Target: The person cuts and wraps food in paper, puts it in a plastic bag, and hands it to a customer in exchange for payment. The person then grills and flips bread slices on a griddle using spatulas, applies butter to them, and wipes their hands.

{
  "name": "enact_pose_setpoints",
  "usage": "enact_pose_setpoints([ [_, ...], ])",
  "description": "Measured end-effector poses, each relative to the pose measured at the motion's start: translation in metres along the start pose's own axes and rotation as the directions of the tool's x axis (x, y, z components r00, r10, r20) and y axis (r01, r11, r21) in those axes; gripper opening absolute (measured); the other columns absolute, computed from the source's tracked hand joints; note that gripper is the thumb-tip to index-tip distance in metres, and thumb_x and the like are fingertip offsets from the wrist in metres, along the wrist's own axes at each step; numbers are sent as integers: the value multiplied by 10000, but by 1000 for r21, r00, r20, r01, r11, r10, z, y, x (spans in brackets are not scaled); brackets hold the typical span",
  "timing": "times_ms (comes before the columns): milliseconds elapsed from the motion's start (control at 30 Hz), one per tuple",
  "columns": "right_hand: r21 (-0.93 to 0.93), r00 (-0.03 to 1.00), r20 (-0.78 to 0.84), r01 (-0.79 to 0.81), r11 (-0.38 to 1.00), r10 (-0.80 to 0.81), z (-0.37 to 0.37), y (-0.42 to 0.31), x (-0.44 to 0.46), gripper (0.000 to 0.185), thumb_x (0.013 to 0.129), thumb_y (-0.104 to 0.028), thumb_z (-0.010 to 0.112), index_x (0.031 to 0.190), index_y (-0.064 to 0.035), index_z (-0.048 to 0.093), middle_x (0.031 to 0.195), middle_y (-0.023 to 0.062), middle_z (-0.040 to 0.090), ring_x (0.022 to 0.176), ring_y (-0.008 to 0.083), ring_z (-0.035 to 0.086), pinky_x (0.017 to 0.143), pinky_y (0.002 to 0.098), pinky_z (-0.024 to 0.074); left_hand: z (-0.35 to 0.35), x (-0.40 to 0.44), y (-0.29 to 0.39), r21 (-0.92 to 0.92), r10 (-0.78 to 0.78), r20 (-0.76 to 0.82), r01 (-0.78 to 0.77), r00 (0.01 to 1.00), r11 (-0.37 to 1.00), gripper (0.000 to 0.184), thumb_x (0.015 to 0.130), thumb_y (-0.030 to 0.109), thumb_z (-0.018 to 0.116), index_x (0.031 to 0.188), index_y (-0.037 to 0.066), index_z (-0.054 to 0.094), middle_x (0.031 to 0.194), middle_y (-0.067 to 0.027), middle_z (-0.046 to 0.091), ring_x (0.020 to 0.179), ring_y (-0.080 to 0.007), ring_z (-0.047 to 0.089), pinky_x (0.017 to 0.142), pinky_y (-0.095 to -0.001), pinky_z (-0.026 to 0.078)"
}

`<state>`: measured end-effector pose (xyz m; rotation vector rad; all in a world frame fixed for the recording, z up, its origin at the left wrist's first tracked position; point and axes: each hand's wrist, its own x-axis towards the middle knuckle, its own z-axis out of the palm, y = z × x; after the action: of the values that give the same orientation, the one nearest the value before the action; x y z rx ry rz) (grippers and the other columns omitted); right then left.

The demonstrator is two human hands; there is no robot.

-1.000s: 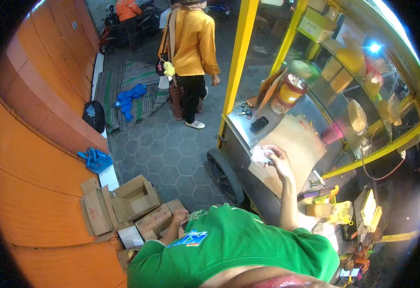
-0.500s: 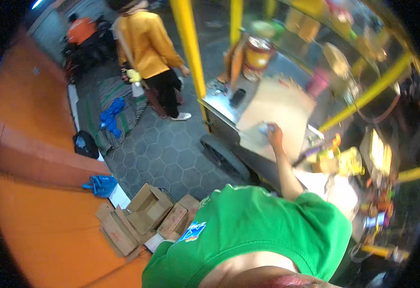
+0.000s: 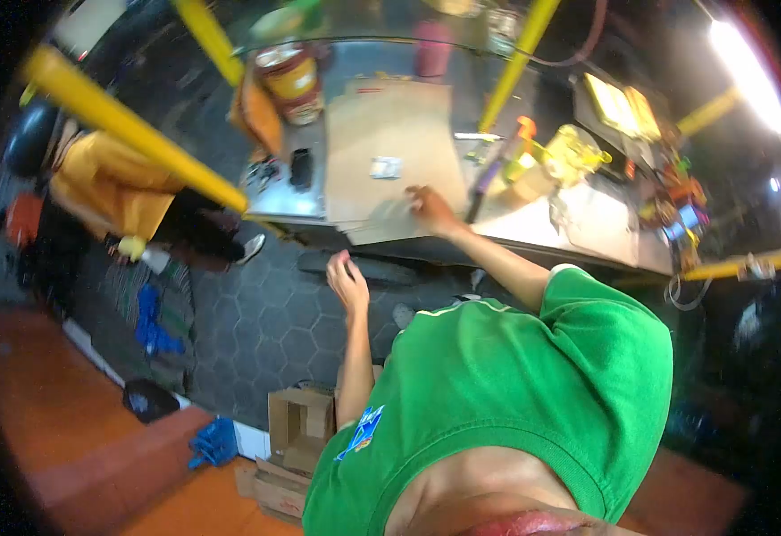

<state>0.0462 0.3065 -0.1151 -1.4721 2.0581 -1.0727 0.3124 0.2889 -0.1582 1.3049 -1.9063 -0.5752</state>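
A stack of brown paper sheets (image 3: 390, 116) lies on the metal cart top, with a small whitish packet (image 3: 386, 167) on it. My right hand (image 3: 433, 210) hovers over or rests on the lower right of the paper, its fingers loosely bent and apart from the packet. My left hand (image 3: 347, 281) is raised just short of the cart's near edge, fingers loosely extended and holding nothing. Left of the paper lies a black phone (image 3: 301, 169), below a red and yellow tin (image 3: 290, 82).
Yellow posts (image 3: 140, 129) frame the cart. Yellow plastic bags (image 3: 573, 154) and a long dark-handled tool (image 3: 488, 183) lie right of the paper. A person in a yellow jacket (image 3: 113, 183) stands at left. Cardboard boxes (image 3: 301, 429) and a blue bag (image 3: 213, 442) sit on the floor behind.
My view has turned toward the cart. The right hand has let go of the packet and moved off it; my left hand has come into view.
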Motion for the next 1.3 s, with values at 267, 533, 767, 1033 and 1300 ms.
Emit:
enact_pose_setpoints([
  [267, -9, 284, 955, -266, 964, 87, -160, 27, -110, 495, 766, -34, 467, 1248, -34, 579, 782, 101, 661, 637, 178, 642, 539, 309, 537, 104, 130, 32, 198, 288, 162, -317, 944, 927, 354, 902, 198, 575, 1214, 32, 565, 1324, -232, 480, 1277, -413, 400, 1052, -507, 330],
  [533, -194, 578, -802, -493, 848, 153, -544, 217, -160, 376, 855, -331, 652, 1090, -38, 635, 1032, 161, 664, 942, 309, 655, 860, 401, 500, 86, 46, 323, -692, 332, 621, 297, 710, 657, 484, 1026, 383, 413, 850, 5, 658, 733, -84, 653, 739, -137, 624, 713, -280, 510],
  [767, 531, 581, -433, -453, 716, 689, -610, 307, -147, 414, 865, -384, 667, 1056, -20, 620, 799, 121, 698, 541, 150, 615, 501, 273, 487, 357, -51, 539, -362, 183, 932, 849, 314, 384, 424, 994, 389, 507, 1236, 43, 546, 1082, -119, 637, 924, -170, 637, 782, -331, 515],
  [1033, 620, 772, -286, -302, 724, 567, -657, 309, -157, 270, 932, -177, 501, 1114, -1, 592, 677, 78, 649, 429, 100, 526, 391, 249, 439, 359, -6, 565, -407, 258, 911, 591, 322, 696, 367, 971, 423, 544, 942, 68, 634, 599, 83, 422, 455, -18, 290, 428, -204, 209],
  [1300, -221, 716, -697, -158, 962, -42, -641, 302, -78, 323, 821, -209, 617, 1085, -32, 676, 822, 222, 682, 751, 371, 686, 691, 423, 546, 326, 88, 581, -280, 374, 460, -268, 805, 922, 412, 946, 356, 526, 800, -13, 637, 689, -189, 631, 663, -317, 648, 622, -391, 464],
])
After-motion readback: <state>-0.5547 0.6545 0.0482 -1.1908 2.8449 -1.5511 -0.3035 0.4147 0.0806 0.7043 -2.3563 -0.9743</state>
